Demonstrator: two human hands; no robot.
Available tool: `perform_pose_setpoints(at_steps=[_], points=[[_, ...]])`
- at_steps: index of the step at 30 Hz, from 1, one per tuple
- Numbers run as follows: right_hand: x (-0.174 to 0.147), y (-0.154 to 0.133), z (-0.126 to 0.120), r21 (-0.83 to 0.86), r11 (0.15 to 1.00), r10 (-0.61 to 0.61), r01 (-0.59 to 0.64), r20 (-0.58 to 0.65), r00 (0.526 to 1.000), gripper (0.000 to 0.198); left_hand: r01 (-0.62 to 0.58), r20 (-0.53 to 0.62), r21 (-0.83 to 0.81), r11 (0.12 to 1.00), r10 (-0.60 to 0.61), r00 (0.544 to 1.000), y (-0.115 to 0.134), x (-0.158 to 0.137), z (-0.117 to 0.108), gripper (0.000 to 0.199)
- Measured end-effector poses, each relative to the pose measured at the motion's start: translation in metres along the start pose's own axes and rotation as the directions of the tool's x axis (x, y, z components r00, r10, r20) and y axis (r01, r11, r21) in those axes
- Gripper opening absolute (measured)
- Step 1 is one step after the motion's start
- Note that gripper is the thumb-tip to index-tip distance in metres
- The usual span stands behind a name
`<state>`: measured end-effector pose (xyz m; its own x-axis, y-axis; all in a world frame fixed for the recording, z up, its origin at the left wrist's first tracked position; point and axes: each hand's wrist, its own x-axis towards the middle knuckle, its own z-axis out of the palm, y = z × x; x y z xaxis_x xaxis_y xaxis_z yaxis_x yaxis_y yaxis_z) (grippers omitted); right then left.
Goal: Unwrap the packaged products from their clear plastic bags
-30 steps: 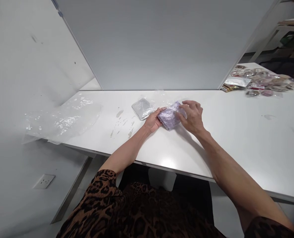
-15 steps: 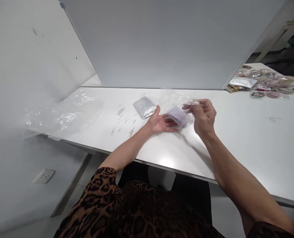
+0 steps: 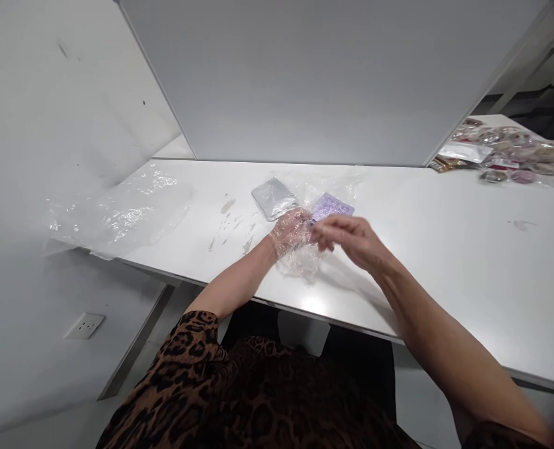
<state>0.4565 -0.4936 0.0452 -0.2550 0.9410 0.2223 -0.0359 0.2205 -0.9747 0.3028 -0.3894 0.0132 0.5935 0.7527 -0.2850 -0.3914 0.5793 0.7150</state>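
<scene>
A crumpled clear plastic bag hangs over and below my left hand, whose fingers are bunched and gripping the film, seen partly through it. Close against it, my right hand pinches the same film between thumb and fingers; the exact fingertip contact is blurred. Just behind the hands a purple patterned packet lies tilted, its lower edge hidden by my fingers. To the left of it, a silvery grey flat packet rests on the white table, its near corner next to my left hand.
More clear film is spread behind the packets. A large clear plastic sheet lies at the left, hanging over the table edge. A grey panel stands along the back. Several wrapped items are heaped at the far right.
My right hand has moved left and down, bringing film over my left hand. My left fingers, spread before, have drawn in. The purple packet now shows more clearly behind the hands.
</scene>
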Motion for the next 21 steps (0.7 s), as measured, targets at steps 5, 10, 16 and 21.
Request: perform_pose_setpoints(at_steps=[5, 10, 16, 21], points=[[0.016, 0.029, -0.021, -0.086, 0.994, -0.015, -0.062, -0.695, 0.719, 0.047, 0.106, 0.263, -0.027, 0.994, -0.096, 0.960, -0.001, 0.004, 0.006, 0.046], [0.020, 0.033, -0.015, 0.198, 0.970, 0.238, -0.141, -0.648, 0.723, 0.078, 0.039, 0.318, -0.042, 0.998, -0.023, 0.948, -0.001, 0.003, 0.003, 0.037], [0.023, 0.025, -0.028, 0.415, 0.910, 0.320, -0.008, -0.689, 0.651, 0.046, 0.002, 0.168, -0.162, 0.987, 0.026, 0.986, 0.003, 0.004, 0.003, 0.030], [0.023, 0.024, -0.046, 0.487, 0.870, 0.338, 0.079, -0.705, 0.624, 0.028, -0.093, -0.091, -0.318, 0.943, 0.067, 0.994, 0.009, 0.001, 0.009, 0.045]])
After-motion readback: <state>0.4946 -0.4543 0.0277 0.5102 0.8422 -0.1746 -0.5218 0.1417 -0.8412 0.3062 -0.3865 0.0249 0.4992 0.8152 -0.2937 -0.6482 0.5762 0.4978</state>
